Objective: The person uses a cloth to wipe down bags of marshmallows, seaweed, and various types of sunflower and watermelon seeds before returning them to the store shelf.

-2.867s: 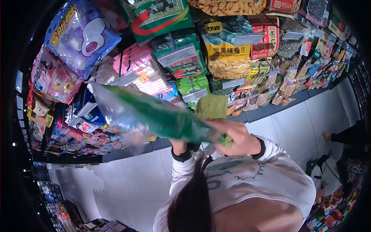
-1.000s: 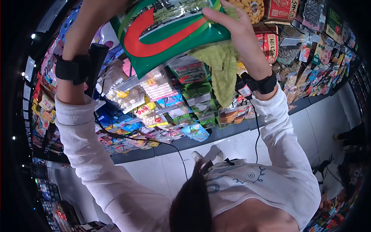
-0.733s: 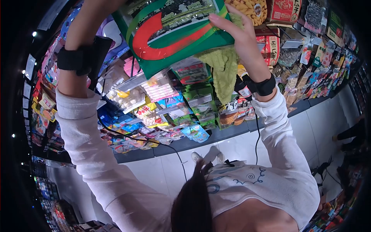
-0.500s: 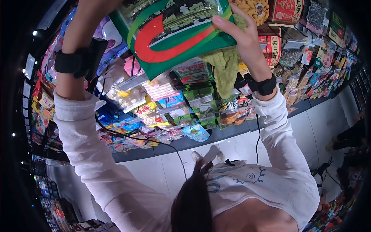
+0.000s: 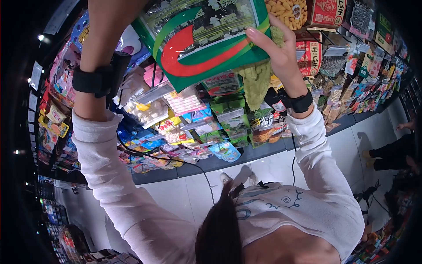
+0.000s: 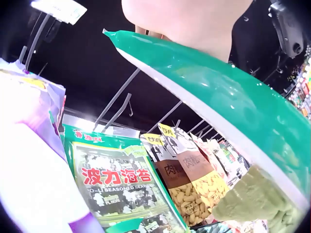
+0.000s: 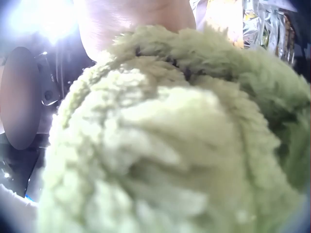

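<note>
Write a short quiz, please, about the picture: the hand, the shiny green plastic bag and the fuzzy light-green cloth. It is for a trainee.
1. True or false: the fuzzy light-green cloth hangs lower than the shiny green plastic bag.
2. The broad curved stripe on the bag is: A) blue B) red C) purple
3. Fill in: The thumb on the bag's front belongs to the ____ hand.

Key: 1 true; 2 B; 3 right

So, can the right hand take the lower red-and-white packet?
Probably not yet: the right hand grips the glossy green bag and fuzzy green cloth, though the packet hangs close by, mostly exposed.
</note>
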Tool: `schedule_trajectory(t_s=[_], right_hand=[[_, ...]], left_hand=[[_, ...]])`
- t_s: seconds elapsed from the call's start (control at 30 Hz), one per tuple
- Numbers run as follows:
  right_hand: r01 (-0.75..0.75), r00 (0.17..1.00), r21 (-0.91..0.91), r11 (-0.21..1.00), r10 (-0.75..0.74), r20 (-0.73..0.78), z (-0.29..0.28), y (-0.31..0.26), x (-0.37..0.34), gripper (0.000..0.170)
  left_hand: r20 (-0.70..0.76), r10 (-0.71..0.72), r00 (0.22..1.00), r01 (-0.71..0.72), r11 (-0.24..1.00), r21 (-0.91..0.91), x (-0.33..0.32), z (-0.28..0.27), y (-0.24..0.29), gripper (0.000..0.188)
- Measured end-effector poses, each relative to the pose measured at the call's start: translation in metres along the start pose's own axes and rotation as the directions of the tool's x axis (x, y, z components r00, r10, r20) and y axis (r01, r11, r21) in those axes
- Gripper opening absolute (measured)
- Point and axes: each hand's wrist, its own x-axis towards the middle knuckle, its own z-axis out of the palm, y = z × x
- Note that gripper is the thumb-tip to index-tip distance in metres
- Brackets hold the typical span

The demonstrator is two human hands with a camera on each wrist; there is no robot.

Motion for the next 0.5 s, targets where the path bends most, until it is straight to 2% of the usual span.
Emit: schedule_trajectory(t_s=[0.1, 0.2, 0.23, 0.3, 0.43, 0.5], right_hand=[[-0.007, 1.000, 0.001, 1.000, 0.007, -0.027, 0.001, 0.006, 0.003, 0.030], [-0.076, 0.997, 0.024, 0.997, 0.076, -0.029, 0.002, 0.006, 0.008, 0.034], [-0.136, 0.987, 0.073, 0.988, 0.141, -0.070, 0.003, 0.008, 0.010, 0.036], [-0.251, 0.950, 0.171, 0.953, 0.276, -0.143, 0.005, 0.009, 0.015, 0.039], [-0.317, 0.945, 0.105, 0.943, 0.323, -0.056, 0.011, -0.012, 0.030, 0.043], [-0.351, 0.933, 0.067, 0.934, 0.354, -0.055, 0.011, -0.014, 0.033, 0.049]], left_hand=[[-0.095, 0.029, 0.995, -0.019, 0.995, 0.099, -0.003, 0.020, -0.005, 0.028], [-0.100, 0.028, 0.995, -0.021, 0.997, 0.069, 0.000, 0.025, -0.010, 0.028], [-0.107, 0.025, 0.994, -0.016, 0.996, 0.085, -0.001, 0.027, -0.014, 0.028], [-0.088, -0.017, 0.996, 0.027, 0.993, 0.112, -0.002, 0.031, -0.017, 0.028], [0.039, -0.154, 0.987, 0.151, 0.986, 0.078, -0.001, 0.036, -0.017, 0.030], [0.016, -0.070, 0.997, 0.066, 0.982, 0.179, -0.001, 0.038, -0.025, 0.032]])
